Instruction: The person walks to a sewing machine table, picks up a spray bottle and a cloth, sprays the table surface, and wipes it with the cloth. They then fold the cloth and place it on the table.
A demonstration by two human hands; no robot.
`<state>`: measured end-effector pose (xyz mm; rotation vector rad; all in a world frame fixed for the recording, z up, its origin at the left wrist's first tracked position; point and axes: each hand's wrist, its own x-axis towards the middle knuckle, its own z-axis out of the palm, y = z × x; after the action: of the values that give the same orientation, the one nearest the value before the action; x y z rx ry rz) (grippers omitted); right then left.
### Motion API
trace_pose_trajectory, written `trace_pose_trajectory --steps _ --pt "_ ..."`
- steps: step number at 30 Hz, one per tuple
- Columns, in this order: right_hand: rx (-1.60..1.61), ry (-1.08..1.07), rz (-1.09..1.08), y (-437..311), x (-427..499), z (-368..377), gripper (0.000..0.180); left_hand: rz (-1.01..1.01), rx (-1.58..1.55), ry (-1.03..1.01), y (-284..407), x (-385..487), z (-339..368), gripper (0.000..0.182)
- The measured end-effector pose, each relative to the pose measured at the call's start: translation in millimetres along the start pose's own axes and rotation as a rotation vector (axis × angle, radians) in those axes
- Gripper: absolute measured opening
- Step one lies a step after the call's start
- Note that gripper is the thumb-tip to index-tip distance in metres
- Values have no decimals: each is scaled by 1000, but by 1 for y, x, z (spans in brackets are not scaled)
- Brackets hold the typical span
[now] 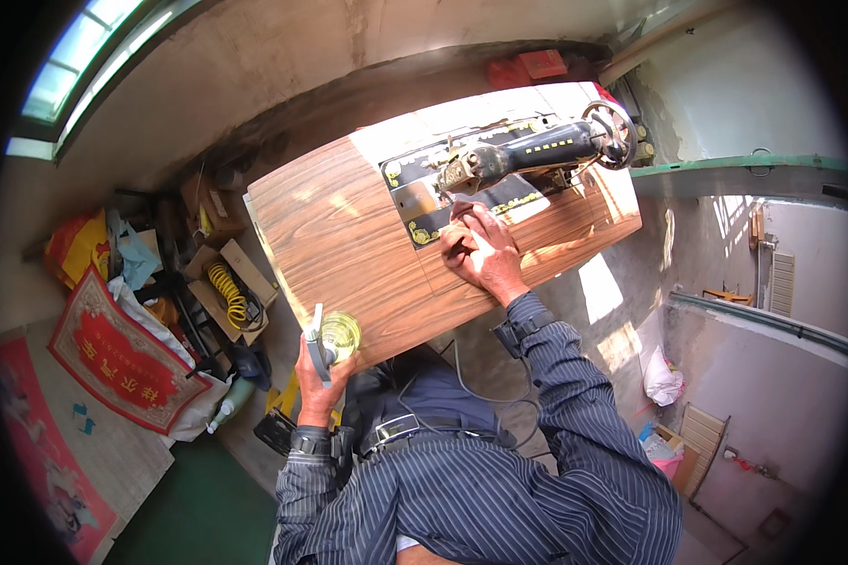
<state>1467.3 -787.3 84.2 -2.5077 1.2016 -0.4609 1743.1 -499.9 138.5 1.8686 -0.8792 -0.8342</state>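
Note:
A spray bottle of clear yellowish liquid [343,332] with a grey-and-white head is held in my left hand [323,392], at the near left edge of the table. My right hand [496,258] presses a crumpled brownish cloth [458,239] onto the wood-grain tabletop [339,219], beside the near edge of the machine bed. Just beyond that hand stands a black sewing machine [544,150] with yellow decoration. Its needle end is above and slightly left of my fingers. A handwheel [615,134] sits at its right end.
Left of the table, a cardboard box [201,279] holds a coiled yellow hose [226,293]. A red patterned mat [127,353] and a green bottle [231,404] lie nearby. Cables [459,367] hang between my body and the table. A green ledge [742,164] runs along the right.

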Motion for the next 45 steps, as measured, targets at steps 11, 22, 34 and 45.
trace_pose_trajectory --steps 11,22,34,45 --pt "-492 -293 136 100 93 15 42 37 137 -23 4 -3 20 89" --pt "-87 3 285 83 -12 -33 68 -140 -1 -72 13 -5 22 82" --pt "51 -63 14 5 -73 -15 65 -145 1 -118 11 -1 16 86" --pt "1037 287 829 41 -95 -84 41 3 140 -177 -6 12 5 88"
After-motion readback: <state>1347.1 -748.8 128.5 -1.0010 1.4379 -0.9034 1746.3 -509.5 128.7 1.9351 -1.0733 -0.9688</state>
